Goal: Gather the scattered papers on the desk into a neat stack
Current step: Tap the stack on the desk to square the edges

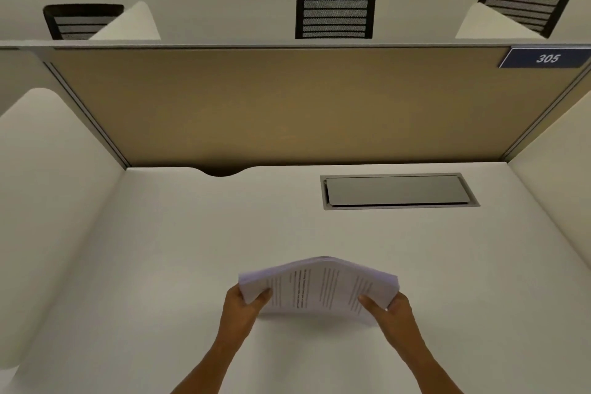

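Grip: your left hand [244,304] pinches the stack [319,286] at its 9 o'clock end, thumb on the printed top sheet, fingers hidden below. Your right hand [391,309] does the same at the 3 o'clock end. Both are closed on paper; neither is spread.

Stack: held between the hands, apparently just above the desk [160,249], with a shadow under its near edge. Whether the far edge touches the surface cannot be told. Long axis runs 9 to 3, hand to hand. The middle bows upward toward 12; the sheet edges fan slightly at the left end, so not yet squared.

Relation that matters: the stack sits dead centre between the grips, neither hand nearer. Its near long edge faces 6, toward you.

Judgement: no loose sheets show elsewhere, so gathering looks done. Next, likely stand the stack on a long edge and tap it, easing the inward squeeze so the bow flattens.

Outward: grommet flap [396,190] at 1 o'clock, well apart. Partition [287,105] at 12.
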Demonstrator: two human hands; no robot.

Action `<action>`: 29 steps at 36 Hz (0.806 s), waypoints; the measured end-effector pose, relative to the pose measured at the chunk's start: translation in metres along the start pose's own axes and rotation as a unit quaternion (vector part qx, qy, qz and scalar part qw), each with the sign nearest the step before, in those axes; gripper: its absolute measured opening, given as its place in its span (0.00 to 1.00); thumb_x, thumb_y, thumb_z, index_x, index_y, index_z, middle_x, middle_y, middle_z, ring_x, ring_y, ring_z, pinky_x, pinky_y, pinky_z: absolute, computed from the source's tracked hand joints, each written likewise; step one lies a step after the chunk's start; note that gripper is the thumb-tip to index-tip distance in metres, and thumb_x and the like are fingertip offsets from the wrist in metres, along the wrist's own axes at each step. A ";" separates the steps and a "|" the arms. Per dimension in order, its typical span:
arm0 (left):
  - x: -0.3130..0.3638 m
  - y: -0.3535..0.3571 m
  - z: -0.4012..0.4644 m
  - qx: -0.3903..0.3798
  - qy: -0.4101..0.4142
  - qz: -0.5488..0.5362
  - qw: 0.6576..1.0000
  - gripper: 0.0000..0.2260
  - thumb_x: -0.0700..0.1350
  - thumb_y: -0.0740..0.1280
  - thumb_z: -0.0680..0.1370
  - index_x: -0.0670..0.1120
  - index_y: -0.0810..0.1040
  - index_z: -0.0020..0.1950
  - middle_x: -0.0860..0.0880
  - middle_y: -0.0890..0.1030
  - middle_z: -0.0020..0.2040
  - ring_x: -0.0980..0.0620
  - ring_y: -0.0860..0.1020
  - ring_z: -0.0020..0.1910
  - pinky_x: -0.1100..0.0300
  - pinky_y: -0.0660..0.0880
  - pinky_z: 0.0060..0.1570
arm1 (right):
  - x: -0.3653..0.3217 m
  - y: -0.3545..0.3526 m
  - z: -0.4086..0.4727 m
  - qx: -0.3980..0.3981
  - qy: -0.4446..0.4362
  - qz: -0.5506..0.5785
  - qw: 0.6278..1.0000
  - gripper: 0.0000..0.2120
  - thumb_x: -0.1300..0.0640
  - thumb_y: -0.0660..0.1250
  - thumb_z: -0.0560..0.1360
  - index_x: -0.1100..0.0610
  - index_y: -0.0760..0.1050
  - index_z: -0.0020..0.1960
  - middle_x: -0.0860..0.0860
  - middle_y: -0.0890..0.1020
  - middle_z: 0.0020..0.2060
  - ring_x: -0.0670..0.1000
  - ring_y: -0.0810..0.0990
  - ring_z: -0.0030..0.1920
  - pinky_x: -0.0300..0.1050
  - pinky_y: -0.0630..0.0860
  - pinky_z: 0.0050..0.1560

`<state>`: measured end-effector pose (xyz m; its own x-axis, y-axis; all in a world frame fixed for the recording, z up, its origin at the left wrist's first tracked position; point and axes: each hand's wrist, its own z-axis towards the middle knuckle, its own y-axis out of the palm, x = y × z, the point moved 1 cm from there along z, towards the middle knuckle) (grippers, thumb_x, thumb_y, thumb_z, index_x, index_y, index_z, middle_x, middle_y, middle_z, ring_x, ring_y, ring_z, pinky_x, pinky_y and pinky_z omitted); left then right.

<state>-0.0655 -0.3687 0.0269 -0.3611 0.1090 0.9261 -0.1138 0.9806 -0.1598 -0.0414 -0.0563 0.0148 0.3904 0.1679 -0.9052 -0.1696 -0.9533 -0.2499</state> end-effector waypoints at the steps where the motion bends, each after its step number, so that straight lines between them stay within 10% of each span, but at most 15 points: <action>1: 0.001 0.001 0.000 0.000 0.000 -0.001 1.000 0.11 0.39 0.76 0.73 0.56 0.82 0.46 0.59 0.87 0.40 0.61 0.85 0.42 0.70 0.79 0.34 | -0.002 0.000 0.000 0.000 0.006 0.005 1.000 0.09 0.62 0.77 0.73 0.53 0.83 0.51 0.43 0.89 0.39 0.42 0.87 0.41 0.32 0.81 0.36; 29: -0.013 0.008 -0.002 0.018 -0.008 -0.014 1.000 0.13 0.38 0.74 0.74 0.58 0.82 0.48 0.57 0.87 0.40 0.57 0.85 0.43 0.71 0.80 0.36 | -0.005 0.006 0.003 0.024 0.031 0.033 0.999 0.08 0.59 0.75 0.75 0.47 0.82 0.49 0.44 0.88 0.39 0.41 0.86 0.42 0.36 0.78 0.41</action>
<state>-0.0598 -0.3616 0.0138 -0.3714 0.0789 0.9251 -0.1567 0.9768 -0.1462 -0.0472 -0.0626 0.0171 0.4322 0.0870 -0.8976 -0.2403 -0.9482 -0.2076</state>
